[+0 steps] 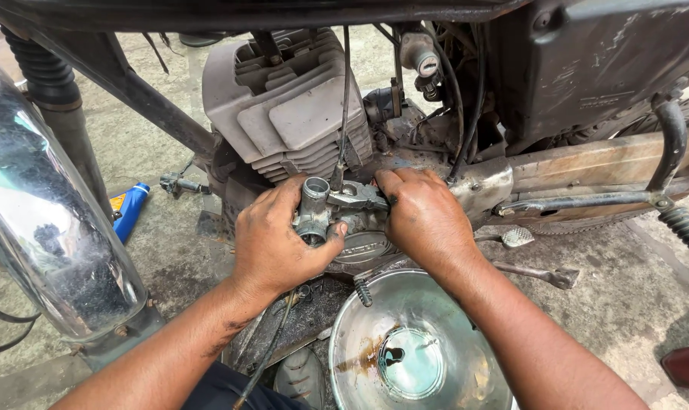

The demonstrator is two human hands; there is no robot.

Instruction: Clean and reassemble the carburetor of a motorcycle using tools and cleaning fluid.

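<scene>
I look down at a motorcycle engine (pixel 291 114) with grey cooling fins. My left hand (pixel 272 243) grips a small metal carburetor (pixel 314 209) in front of the engine, thumb pressed on its lower side. My right hand (pixel 424 216) rests on the carburetor's top bracket (pixel 356 197), fingers curled over it and smeared with grease. A thin black cable (pixel 344 99) runs down from above into the carburetor's top.
A shiny round metal bowl (pixel 413 349) with a little rusty liquid lies below my hands. A chrome fender (pixel 41 220) stands at left, a blue bottle (pixel 128 212) on the concrete floor behind it. The exhaust pipe (pixel 603 163), kick lever and footrest (pixel 538 273) are at right.
</scene>
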